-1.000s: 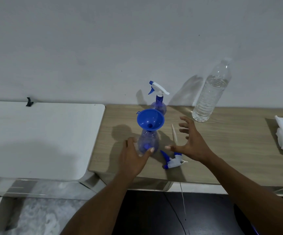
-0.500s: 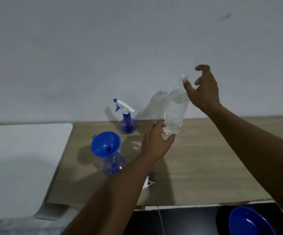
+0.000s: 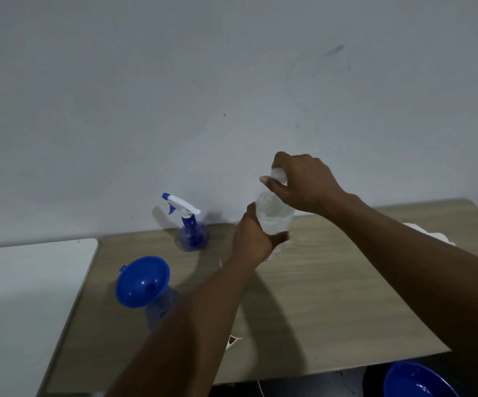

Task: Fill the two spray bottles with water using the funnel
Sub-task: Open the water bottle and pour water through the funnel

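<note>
A clear water bottle (image 3: 275, 217) is held above the wooden table (image 3: 332, 296). My left hand (image 3: 253, 239) grips its lower body. My right hand (image 3: 303, 181) is closed around its white cap (image 3: 278, 176) at the top. A blue funnel (image 3: 142, 280) sits in the neck of an open blue spray bottle (image 3: 157, 310) at the front left, partly hidden by my left forearm. A second blue spray bottle (image 3: 192, 233) with its white trigger head on stands at the back by the wall. A loose spray head (image 3: 233, 340) peeks out under my left arm.
A white table (image 3: 22, 296) adjoins on the left. A blue bowl (image 3: 418, 381) sits below the table's front right edge. A white cloth (image 3: 426, 232) shows behind my right forearm. The wall is close behind.
My left hand has closed on the water bottle's body and lifted it. My right hand has come down onto the cap. The view has shifted a little to the right.
</note>
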### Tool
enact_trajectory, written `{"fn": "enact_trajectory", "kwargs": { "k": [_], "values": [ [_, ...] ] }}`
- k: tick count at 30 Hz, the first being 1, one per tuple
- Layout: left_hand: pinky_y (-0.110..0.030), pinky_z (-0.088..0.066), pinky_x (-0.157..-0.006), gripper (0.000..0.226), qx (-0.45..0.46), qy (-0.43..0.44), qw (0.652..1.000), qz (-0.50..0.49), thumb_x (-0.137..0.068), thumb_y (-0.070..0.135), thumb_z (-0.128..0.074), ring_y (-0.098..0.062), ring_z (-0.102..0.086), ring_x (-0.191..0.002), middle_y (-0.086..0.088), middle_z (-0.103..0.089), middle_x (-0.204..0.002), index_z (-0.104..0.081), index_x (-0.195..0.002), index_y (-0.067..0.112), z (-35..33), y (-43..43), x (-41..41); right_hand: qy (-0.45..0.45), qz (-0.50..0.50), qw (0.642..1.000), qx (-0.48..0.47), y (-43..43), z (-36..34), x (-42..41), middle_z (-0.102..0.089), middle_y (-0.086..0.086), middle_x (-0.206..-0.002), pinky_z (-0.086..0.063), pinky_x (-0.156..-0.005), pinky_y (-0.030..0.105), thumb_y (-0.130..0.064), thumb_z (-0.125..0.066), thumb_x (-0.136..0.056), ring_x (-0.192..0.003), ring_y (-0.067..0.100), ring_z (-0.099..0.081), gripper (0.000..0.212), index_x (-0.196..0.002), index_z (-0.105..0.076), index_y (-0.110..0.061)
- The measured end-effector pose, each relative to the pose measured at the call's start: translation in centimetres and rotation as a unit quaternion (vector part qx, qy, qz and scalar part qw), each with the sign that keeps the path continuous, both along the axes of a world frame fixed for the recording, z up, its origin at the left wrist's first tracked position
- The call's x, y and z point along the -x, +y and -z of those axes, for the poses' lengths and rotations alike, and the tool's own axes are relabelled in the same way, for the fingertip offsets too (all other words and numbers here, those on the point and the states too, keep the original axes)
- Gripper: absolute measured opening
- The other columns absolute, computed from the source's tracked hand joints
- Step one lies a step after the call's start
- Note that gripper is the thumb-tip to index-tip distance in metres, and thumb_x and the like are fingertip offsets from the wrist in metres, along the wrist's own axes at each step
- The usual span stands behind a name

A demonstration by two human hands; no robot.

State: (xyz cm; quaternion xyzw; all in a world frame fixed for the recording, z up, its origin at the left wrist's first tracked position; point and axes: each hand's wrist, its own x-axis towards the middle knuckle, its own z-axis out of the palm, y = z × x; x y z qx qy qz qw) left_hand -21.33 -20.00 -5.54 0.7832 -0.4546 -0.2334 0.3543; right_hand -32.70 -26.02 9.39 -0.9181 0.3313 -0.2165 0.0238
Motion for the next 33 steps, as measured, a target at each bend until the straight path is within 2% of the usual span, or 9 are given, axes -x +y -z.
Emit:
{"fn": "enact_trajectory", "kwargs": {
  "k": [3,10,14,18,23,26,28,31,33],
  "values": [
    [-0.028,-0.052,-0.080,0.082,0.014,-0.005,1.000,0.019,-0.056,0.081,-0.069,-0.009,-0.063,-0.097,0.015,-0.064,-0.108,-0.048,-0.120,0.036,-1.6,3.5,0.8,-0.013,0.004,1.000,-0.015,2.0,0.1,1.4,-0.066,-0.002,-0.087,-0.038,-0.064,0.030,-0.058,-0.054,-0.094,-0.073,0.020,-0.058,0.042,-0.103,-0.059,-0.017],
    [-0.039,-0.055,-0.090,0.093,-0.029,-0.031,0.990,0.133,-0.050,0.080,-0.076,-0.016,-0.063,-0.106,0.010,-0.067,-0.119,-0.048,-0.129,0.038,-3.8,8.7,0.5,0.058,0.041,0.997,-0.043,6.2,-1.5,3.2,-0.062,-0.001,-0.082,-0.044,-0.066,0.032,-0.072,-0.053,-0.086,-0.079,0.024,-0.058,0.051,-0.088,-0.060,-0.022],
    [-0.040,-0.056,-0.091,0.090,-0.032,-0.022,0.985,0.170,-0.052,0.076,-0.077,-0.015,-0.064,-0.104,0.009,-0.068,-0.117,-0.050,-0.128,0.038,-4.0,10.1,0.5,0.121,-0.022,0.991,-0.061,7.6,-2.8,3.5,-0.058,-0.004,-0.083,-0.042,-0.069,0.032,-0.059,-0.057,-0.092,-0.082,0.023,-0.057,0.038,-0.090,-0.056,-0.021],
    [-0.040,-0.056,-0.092,0.092,-0.038,-0.016,0.983,0.180,-0.050,0.077,-0.077,-0.016,-0.064,-0.104,0.008,-0.068,-0.117,-0.049,-0.130,0.039,-4.0,10.7,0.5,0.163,-0.104,0.967,-0.163,7.8,-4.4,4.3,-0.056,-0.017,-0.094,-0.039,-0.076,0.028,-0.042,-0.064,-0.094,-0.085,0.005,-0.052,0.026,-0.112,-0.061,-0.022],
    [-0.037,-0.054,-0.093,0.094,-0.034,-0.010,0.982,0.185,-0.050,0.076,-0.078,-0.014,-0.063,-0.108,0.010,-0.067,-0.121,-0.048,-0.131,0.040,-4.3,10.8,0.4,0.201,0.008,0.975,-0.090,8.1,-4.7,4.0,-0.059,-0.002,-0.092,-0.047,-0.072,0.036,-0.067,-0.055,-0.088,-0.086,0.021,-0.056,0.049,-0.104,-0.054,-0.020],
    [-0.036,-0.053,-0.094,0.095,-0.041,-0.024,0.980,0.193,-0.049,0.078,-0.077,-0.015,-0.063,-0.108,0.010,-0.066,-0.121,-0.047,-0.132,0.042,-4.3,10.7,0.6,0.212,-0.028,0.969,-0.124,8.1,-5.2,4.0,-0.052,-0.007,-0.085,-0.041,-0.069,0.033,-0.047,-0.062,-0.094,-0.087,0.021,-0.054,0.029,-0.096,-0.053,-0.019],
    [-0.037,-0.054,-0.093,0.095,-0.046,-0.020,0.979,0.196,-0.047,0.080,-0.075,-0.016,-0.062,-0.109,0.010,-0.066,-0.121,-0.048,-0.130,0.042,-4.3,10.7,0.6,0.209,-0.073,0.964,-0.144,7.9,-5.8,4.5,-0.053,-0.010,-0.091,-0.043,-0.077,0.031,-0.030,-0.065,-0.095,-0.089,0.013,-0.053,0.015,-0.105,-0.059,-0.021],
    [-0.038,-0.053,-0.095,0.089,-0.046,-0.014,0.977,0.206,-0.050,0.077,-0.077,-0.017,-0.062,-0.110,0.009,-0.067,-0.121,-0.049,-0.128,0.041,-4.2,10.5,0.6,0.200,-0.104,0.962,-0.154,8.0,-6.2,5.3,-0.055,-0.010,-0.106,-0.041,-0.083,0.028,-0.014,-0.063,-0.095,-0.084,-0.006,-0.047,0.025,-0.118,-0.063,-0.024],
    [-0.037,-0.053,-0.094,0.084,-0.046,-0.018,0.975,0.215,-0.056,0.071,-0.080,-0.017,-0.062,-0.109,0.008,-0.067,-0.120,-0.051,-0.128,0.038,-4.3,10.3,0.6,0.186,-0.108,0.964,-0.154,8.0,-6.3,5.5,-0.058,-0.009,-0.111,-0.046,-0.083,0.031,-0.012,-0.064,-0.093,-0.085,-0.003,-0.051,0.026,-0.115,-0.065,-0.027]
  ]
}}
